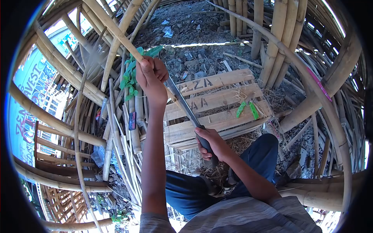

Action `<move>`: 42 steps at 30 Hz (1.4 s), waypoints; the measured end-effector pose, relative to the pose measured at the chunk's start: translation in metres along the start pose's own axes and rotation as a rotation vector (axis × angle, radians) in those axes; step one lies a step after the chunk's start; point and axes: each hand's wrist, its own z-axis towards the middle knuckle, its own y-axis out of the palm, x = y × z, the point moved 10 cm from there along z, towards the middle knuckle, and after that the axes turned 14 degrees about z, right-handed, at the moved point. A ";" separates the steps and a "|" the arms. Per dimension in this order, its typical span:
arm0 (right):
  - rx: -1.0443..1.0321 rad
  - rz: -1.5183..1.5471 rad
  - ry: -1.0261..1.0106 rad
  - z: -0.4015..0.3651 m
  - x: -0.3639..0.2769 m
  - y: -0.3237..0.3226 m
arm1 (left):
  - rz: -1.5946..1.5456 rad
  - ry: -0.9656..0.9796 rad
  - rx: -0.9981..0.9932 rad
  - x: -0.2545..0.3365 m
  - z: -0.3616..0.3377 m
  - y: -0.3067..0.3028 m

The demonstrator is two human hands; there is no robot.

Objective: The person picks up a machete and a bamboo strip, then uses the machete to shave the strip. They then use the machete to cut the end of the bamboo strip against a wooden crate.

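My left hand [151, 77] is closed round a long thin bamboo strip [118, 35], which slants from the upper left down past my wrist. In my right hand [211, 143] is the dark handle of a long machete [182, 101]. The blade points up and left, and its far end lies close to my left hand, beside the strip. Whether blade and strip touch cannot be made out. Beneath both is a slatted wooden crate [221, 97] with dark letters. Two bright green items [246, 110] lie on its right part.
Bamboo poles [276, 46] stand at the upper right. Cut strips [124, 155] lie in a pile left of my legs. A leafy green plant [130, 77] grows behind my left hand. A curved pole with pink wrapping [318, 83] arches at the right.
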 end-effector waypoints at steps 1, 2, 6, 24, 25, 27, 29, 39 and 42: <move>0.071 -0.171 -0.074 0.002 -0.007 -0.006 | 0.001 -0.003 0.003 0.000 0.001 0.001; 0.142 -0.341 -0.148 0.003 -0.013 -0.012 | 0.013 -0.006 0.011 0.000 0.002 0.002; 0.304 -0.894 -0.537 -0.002 -0.038 -0.007 | 0.055 -0.028 0.042 -0.004 0.005 -0.001; 0.760 -1.440 -0.491 0.020 -0.065 -0.116 | -0.012 -0.009 0.014 0.001 -0.001 -0.007; 0.793 -1.491 -0.480 0.030 -0.067 -0.121 | -0.011 0.002 0.006 0.003 -0.002 -0.005; 0.820 -1.538 -0.476 0.048 -0.070 -0.129 | -0.003 0.020 -0.003 0.006 -0.004 -0.006; 0.810 -1.594 -0.429 0.066 -0.070 -0.139 | 0.024 -0.010 0.005 0.004 -0.004 -0.011; 0.528 -1.390 -1.095 0.060 -0.097 -0.056 | -0.015 0.004 0.032 0.003 -0.007 -0.025; 0.362 -1.323 -1.264 0.047 -0.119 0.016 | -0.001 0.003 0.017 0.007 -0.010 -0.019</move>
